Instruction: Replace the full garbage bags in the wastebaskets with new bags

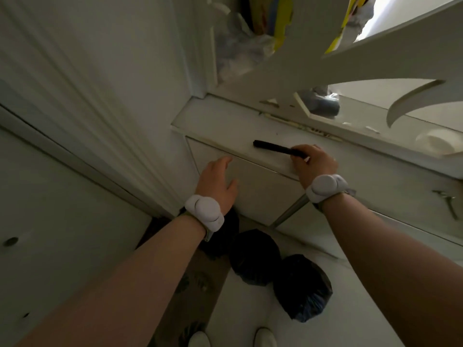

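The slim black roll (273, 148) lies on the white cabinet top (220, 121), one end pinched in the curled fingers of the right hand (313, 161), while the left hand (218, 181) hovers, fingers loosely spread, before the cabinet door (263, 194), above three full black garbage bags (255, 256) on the floor.

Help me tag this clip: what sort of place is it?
Probably a home hallway or entry corner: a white cabinet with doors, a moulded door frame beside it, and full black garbage bags on the floor by a patterned rug.
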`<state>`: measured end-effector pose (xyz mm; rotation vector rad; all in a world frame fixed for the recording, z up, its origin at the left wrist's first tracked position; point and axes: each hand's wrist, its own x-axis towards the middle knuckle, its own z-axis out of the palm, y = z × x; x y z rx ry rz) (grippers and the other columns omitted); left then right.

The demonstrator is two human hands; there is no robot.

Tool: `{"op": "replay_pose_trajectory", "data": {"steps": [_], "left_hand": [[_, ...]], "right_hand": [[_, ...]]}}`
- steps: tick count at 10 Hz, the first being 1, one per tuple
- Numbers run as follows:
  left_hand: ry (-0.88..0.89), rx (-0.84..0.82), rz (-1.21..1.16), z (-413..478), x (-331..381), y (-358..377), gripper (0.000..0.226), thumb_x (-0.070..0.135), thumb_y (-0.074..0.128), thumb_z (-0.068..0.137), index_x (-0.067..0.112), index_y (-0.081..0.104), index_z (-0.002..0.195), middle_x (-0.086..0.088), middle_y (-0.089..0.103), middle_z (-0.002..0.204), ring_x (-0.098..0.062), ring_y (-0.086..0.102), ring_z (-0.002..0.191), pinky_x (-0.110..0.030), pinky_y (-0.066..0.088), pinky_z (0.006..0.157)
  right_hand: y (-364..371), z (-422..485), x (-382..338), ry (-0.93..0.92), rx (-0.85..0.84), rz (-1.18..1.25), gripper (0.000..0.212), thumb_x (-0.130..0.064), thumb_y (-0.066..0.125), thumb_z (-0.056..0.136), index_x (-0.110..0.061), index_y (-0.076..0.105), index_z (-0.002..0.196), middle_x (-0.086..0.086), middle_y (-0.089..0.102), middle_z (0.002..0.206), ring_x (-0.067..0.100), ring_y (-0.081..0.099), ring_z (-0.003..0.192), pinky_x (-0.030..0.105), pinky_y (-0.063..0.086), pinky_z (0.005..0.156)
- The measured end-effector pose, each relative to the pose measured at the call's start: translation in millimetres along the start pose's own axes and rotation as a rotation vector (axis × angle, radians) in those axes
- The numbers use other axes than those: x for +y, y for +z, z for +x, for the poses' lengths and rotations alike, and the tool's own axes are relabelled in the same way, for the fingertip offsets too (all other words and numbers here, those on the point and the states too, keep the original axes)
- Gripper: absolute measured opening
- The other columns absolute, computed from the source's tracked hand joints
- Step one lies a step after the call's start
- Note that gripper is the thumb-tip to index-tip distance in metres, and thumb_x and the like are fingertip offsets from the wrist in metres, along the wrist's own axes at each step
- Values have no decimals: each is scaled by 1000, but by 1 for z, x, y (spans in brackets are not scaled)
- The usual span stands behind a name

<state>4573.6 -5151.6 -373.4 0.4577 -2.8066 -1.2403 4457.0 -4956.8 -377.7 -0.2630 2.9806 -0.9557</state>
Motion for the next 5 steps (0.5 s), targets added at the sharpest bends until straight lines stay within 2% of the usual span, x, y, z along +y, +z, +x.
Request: {"op": "replay_pose_trajectory", "data": {"steps": [2,4,5], "left_hand": [[-25,-38,2,-1,0,8,52,18,55,92,16,35,140,-7,51,128,-20,48,119,-29,39,96],[-23,-4,7,-3,-1,-1,51,14,57,90,12,40,137,-9,53,124,-20,50,115,-18,32,90],[-72,-31,-3,-6,2,-15,49,15,54,91,11,39,138,-10,51,128,-22,49,118,-26,36,96]], "right_hand": [[8,9,8,6,43,-121,31,-27,57,90,-23,63,120,8,62,110,28,57,98,39,44,89],[4,4,3,10,-36,-175,50,-35,62,84,-24,51,133,6,56,122,28,51,111,40,39,95],[-8,-6,-1,14,-76,-154,55,-36,62,85,-24,46,137,7,53,128,28,48,117,42,38,98]]}}
